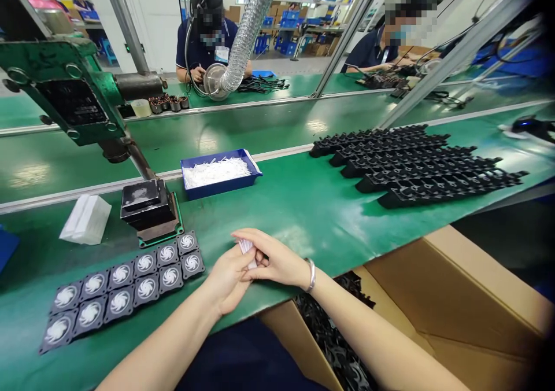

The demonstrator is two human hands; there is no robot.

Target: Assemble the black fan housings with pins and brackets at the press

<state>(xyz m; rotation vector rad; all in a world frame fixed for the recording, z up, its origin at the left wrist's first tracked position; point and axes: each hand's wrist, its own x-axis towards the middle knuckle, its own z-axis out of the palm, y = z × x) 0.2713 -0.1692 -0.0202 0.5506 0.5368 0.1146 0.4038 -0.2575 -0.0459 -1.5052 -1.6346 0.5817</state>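
Observation:
My left hand [232,275] and my right hand [271,258] meet over the front of the green table [277,206]. Between them is a small bundle of thin white strips [246,246], with the fingers of both hands closed around it. Left of my hands lie two rows of black square frames with white swirl centres [119,302]. Beyond my hands sits a blue tray [221,190] heaped with white strips [217,172]. Several rows of black parts [446,185] stand at the right of the table.
A green press [65,90] with a black block [145,203] rises at the left, beside a white block [85,220]. An open cardboard box [477,281] holding black parts is below the table edge. Two people work across the table near a foil duct [249,32].

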